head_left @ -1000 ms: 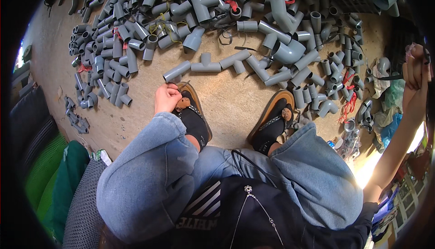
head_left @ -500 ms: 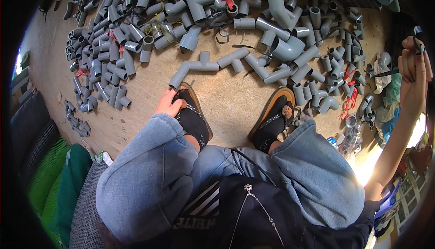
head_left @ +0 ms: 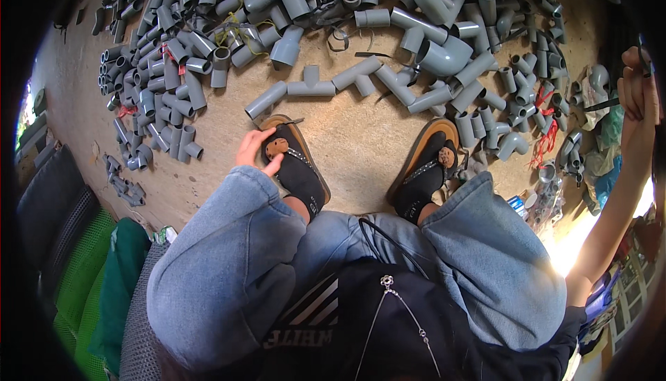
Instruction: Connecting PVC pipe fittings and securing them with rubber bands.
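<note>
Left: bright green mesh (head_left: 84, 266); dark green cloth (head_left: 121, 280) just beside it; grey mesh (head_left: 141, 329) next to the cloth. Floor (head_left: 354, 169): tan, sunlit at right. Right: crumpled clear plastic (head_left: 547, 202), blue plastic (head_left: 608, 182) near it, white lattice (head_left: 631, 294) lower down.

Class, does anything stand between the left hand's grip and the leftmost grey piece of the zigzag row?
Partly: the left sandal's toe edges into the way between the left hand's grip and the leftmost grey piece. Nothing else visible does.

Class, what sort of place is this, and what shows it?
Possibly a plumbing-parts storeroom or workshop: many grey pipe fittings lie heaped on a concrete-like floor.
</note>
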